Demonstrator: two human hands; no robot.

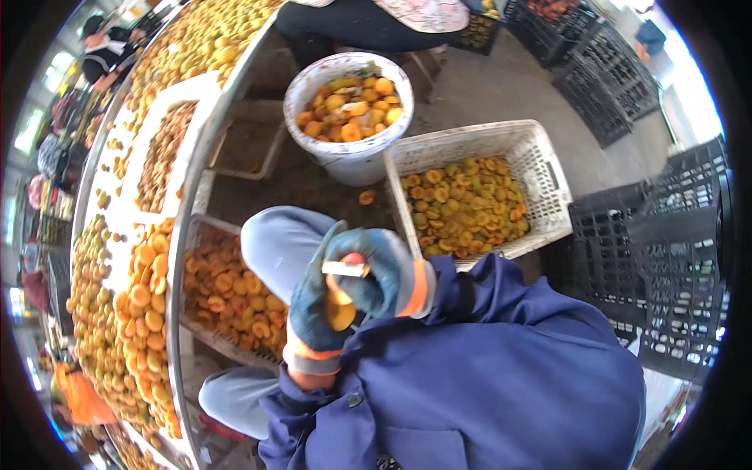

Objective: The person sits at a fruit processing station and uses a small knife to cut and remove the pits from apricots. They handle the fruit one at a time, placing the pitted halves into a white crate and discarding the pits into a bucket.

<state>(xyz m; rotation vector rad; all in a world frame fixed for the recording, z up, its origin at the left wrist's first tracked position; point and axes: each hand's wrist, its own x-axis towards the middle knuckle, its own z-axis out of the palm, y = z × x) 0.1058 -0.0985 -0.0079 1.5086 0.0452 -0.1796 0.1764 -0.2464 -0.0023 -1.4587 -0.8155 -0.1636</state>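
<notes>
Both hands wear blue-grey work gloves with orange-striped cuffs and meet in front of my lap. My left hand (311, 302) cups a yellow-orange apricot (340, 312), part of which is hidden by the fingers. My right hand (376, 276) is closed against it, gripping a small tool with a pale flat strip (343, 269); its exact kind is unclear. A small red spot shows beside the strip. Below the hands, a crate of halved apricots (229, 291) sits partly under the table edge. A white perforated crate (549, 217) of apricot halves stands beside my right arm.
A white bucket (352, 161) holds discarded-looking apricots. On the metal-edged table (197, 141) lie heaps of whole apricots (97, 294), apricot halves (144, 305) and a white tray (202, 88) of pits. Black plastic crates (617, 247) stand on the right. Other people (103, 56) are nearby.
</notes>
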